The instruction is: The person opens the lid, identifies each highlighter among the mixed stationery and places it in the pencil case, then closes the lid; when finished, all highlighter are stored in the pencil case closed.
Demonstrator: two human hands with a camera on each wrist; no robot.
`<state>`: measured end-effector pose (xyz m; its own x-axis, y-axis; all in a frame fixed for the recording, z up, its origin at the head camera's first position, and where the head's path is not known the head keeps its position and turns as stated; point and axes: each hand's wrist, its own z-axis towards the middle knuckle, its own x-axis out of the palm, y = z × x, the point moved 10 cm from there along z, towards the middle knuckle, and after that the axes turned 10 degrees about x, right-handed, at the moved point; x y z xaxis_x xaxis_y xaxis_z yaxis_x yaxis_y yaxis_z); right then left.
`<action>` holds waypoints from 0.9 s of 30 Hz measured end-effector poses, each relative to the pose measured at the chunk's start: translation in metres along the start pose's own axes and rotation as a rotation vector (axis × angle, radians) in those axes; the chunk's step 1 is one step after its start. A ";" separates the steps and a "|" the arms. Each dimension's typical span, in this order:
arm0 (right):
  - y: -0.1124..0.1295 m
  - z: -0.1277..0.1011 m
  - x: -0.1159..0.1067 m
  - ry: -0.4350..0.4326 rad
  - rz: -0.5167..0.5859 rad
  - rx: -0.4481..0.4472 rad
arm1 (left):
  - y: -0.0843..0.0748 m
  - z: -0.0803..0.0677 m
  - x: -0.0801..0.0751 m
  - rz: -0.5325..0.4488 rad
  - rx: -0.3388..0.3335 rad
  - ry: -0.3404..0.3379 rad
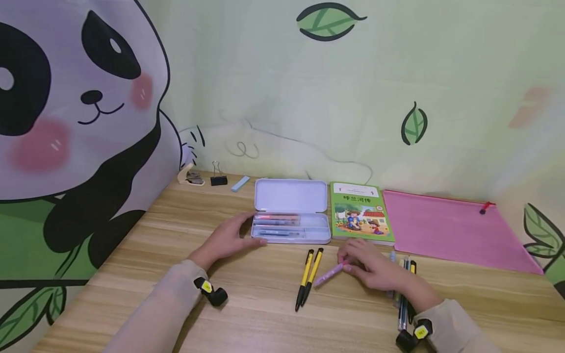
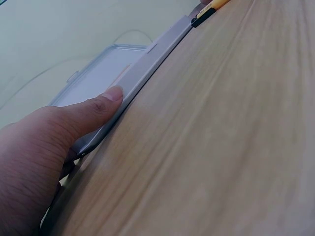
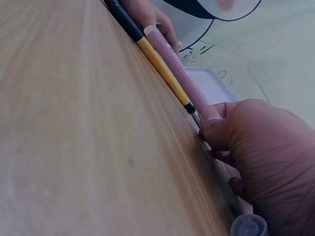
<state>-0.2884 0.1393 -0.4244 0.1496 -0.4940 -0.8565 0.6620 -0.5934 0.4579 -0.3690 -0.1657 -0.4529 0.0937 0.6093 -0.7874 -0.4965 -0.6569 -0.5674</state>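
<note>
An open white pencil case point(image 1: 317, 235) stands on the table with its lid point(image 1: 291, 196) raised at the back. Several pens point(image 1: 278, 221) lie in its compartments. My left hand point(image 1: 229, 240) grips the case's left end, the thumb point(image 2: 112, 96) against its front edge. My right hand point(image 1: 368, 264) pinches a pink pen point(image 1: 328, 275) by one end, and the pen slants down toward the left. Beside the pen's far end, two yellow-and-black pens point(image 1: 311, 277) lie side by side in front of the case.
More pens point(image 1: 402, 314) lie under and beside my right wrist. A green picture-covered book point(image 1: 362, 213) is right of the case, then a pink zip pouch point(image 1: 450, 230). Along the back left are a stapler point(image 1: 191, 175), a black binder clip point(image 1: 218, 180) and a light-blue bar point(image 1: 240, 183).
</note>
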 end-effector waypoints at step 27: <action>-0.011 0.002 -0.009 -0.056 0.182 0.135 | 0.001 0.001 0.000 0.004 0.007 -0.012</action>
<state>-0.2983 0.1492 -0.4218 0.2142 -0.6329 -0.7440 0.5232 -0.5689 0.6346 -0.3699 -0.1655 -0.4533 0.0814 0.6117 -0.7869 -0.5032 -0.6563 -0.5622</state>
